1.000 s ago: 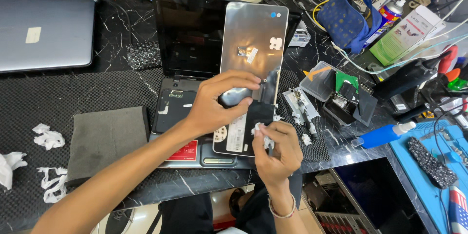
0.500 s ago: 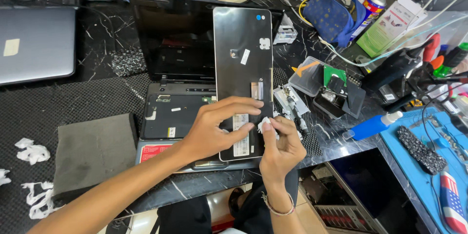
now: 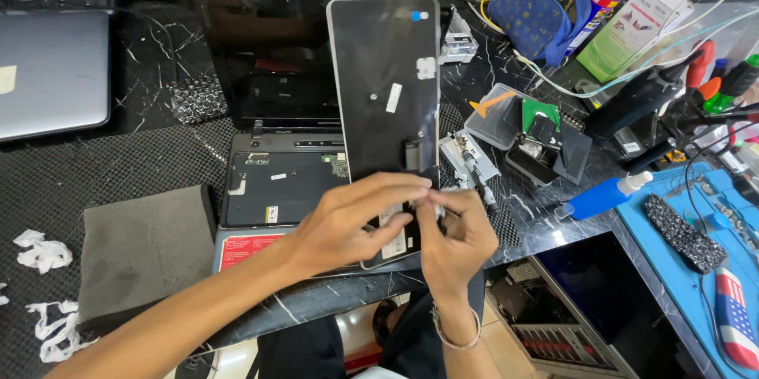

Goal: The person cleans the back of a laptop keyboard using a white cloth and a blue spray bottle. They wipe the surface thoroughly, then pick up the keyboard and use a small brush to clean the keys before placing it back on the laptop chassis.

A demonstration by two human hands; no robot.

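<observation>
Left hand (image 3: 356,217) clamped on bottom edge of the flipped keyboard panel (image 3: 385,94), thumb and fingers curled around it. Right hand (image 3: 458,241) pinches something tiny at that same lower edge, fingertips closed together; can't tell what, too small, maybe a ribbon or tape tab. Panel stands on end, black back facing up, stretching to 12 o'clock from the hands, resting over the open laptop (image 3: 269,134). Laptop's keyboard bay at 10 o'clock is bare, board bits showing, so the panel is already out of its seat; its bottom end is still being worked, not set aside. Gray foam pad (image 3: 142,248) at 9 o'clock, torn white paper scraps (image 3: 43,252) beyond. Blue squeeze bottle (image 3: 597,197) at 3 o'clock, clear plastic tray (image 3: 498,114) at 2 o'clock, blue pouch (image 3: 534,7) at 1 o'clock.
</observation>
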